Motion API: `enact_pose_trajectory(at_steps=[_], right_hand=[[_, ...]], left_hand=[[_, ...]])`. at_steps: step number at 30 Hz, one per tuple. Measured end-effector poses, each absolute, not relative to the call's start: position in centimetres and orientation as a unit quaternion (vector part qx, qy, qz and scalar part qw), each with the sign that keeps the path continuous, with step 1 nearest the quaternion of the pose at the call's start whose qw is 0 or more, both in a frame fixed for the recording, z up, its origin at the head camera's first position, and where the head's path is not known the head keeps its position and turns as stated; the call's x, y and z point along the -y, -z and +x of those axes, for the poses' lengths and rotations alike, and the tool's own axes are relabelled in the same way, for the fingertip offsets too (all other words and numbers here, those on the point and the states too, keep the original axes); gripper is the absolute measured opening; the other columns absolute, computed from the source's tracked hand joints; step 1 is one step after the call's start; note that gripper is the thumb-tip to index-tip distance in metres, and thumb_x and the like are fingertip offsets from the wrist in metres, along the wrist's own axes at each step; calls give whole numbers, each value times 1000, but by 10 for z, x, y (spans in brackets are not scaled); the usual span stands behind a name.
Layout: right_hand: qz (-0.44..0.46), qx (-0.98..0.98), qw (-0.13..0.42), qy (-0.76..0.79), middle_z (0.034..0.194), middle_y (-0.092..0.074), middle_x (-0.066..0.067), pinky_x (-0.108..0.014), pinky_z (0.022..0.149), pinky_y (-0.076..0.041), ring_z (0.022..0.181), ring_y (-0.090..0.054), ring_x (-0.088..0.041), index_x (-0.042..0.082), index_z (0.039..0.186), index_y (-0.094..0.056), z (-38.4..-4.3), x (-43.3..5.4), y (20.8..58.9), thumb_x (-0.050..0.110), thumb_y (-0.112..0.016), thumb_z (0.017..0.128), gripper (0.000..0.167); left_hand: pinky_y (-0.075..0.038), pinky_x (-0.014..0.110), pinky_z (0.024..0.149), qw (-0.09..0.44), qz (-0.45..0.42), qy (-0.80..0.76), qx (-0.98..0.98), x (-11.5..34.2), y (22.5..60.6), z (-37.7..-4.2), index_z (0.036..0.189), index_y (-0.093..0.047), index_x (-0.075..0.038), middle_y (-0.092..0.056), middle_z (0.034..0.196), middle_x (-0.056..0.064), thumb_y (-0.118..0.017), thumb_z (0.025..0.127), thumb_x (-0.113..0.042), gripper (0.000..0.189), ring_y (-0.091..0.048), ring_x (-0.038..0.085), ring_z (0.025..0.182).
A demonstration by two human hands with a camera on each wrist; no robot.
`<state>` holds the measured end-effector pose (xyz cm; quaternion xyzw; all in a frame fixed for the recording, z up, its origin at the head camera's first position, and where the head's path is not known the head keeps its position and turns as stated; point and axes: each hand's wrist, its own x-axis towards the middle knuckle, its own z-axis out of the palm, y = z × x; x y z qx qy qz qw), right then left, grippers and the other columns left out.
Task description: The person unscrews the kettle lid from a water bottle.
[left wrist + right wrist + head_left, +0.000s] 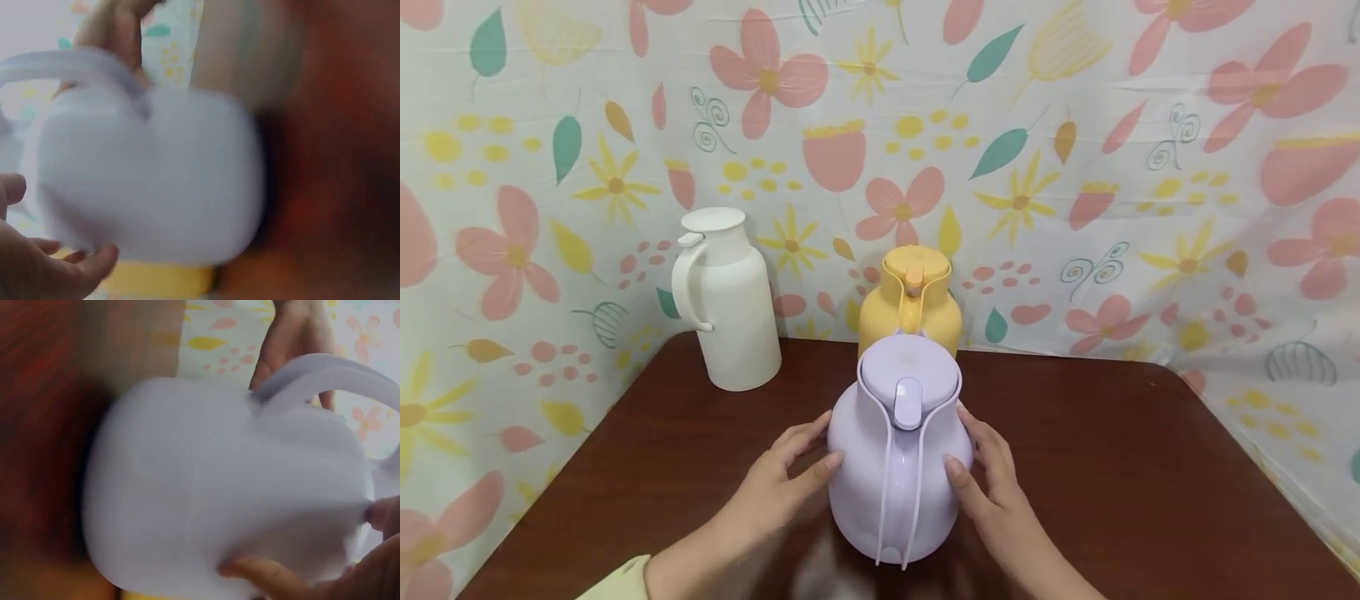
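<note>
Lavender jug [901, 467] is upright at the middle of the dark table [1120, 467], held between two hands; whether its base touches the table, I cannot tell. At the far left stands a white jug [737, 308]. Next, the left hand [778, 475] grasps the lavender body, its thumb on the near side. Behind is a yellow jug [880, 321], partly hidden. The right hand [996, 479] grasps the opposite side, moderately opened around the curve.

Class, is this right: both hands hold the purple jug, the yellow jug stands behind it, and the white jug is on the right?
Wrong side: the white jug is on the left in the head view. The left hand and right hand hold the purple jug, the yellow jug behind it.
</note>
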<state>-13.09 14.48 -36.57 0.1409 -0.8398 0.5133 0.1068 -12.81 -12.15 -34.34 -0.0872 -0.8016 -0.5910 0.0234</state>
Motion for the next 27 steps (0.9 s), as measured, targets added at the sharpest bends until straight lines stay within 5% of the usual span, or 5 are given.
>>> enact_pose_trajectory(at_steps=[5,8,13,21,27], right_hand=[[164,858,95,-478,161,-28,-16,-23,100,-47,136,-44,-19,16,161,-28,-130,-162,352,16,-56,103,64],[169,860,109,-469,164,-24,-17,-44,100,-52,140,-40,-41,15,162,-23,-131,-166,333,16,-57,102,69],[186,855,98,-474,167,-21,-12,-71,105,-43,148,-29,-40,23,162,-20,-137,-160,300,24,-62,99,76],[200,863,67,-460,167,-25,-13,-71,109,-40,150,-32,-40,18,162,-23,-146,-146,277,40,-70,93,86],[206,862,58,-460,166,-29,-11,-63,111,-43,148,-39,-36,18,161,-27,-145,-138,272,41,-74,90,89]], left_hand=[[-52,28,105,47,-140,625,766,120,318,-126,137,-57,-6,-66,131,11,-54,106,-23,36,-66,13,119],[-54,24,101,-21,-187,681,707,117,308,-125,129,-55,4,-65,124,17,-47,108,-27,38,-69,10,111],[-56,28,100,-144,-207,707,661,107,306,-125,134,-47,11,-65,128,25,-42,109,-41,58,-71,15,109],[-59,33,98,-220,-178,719,635,97,306,-128,140,-44,11,-70,124,26,-44,106,-51,71,-73,13,99],[-56,36,104,-258,-219,715,611,88,304,-128,140,-51,8,-65,129,32,-42,106,-54,71,-73,25,116]])
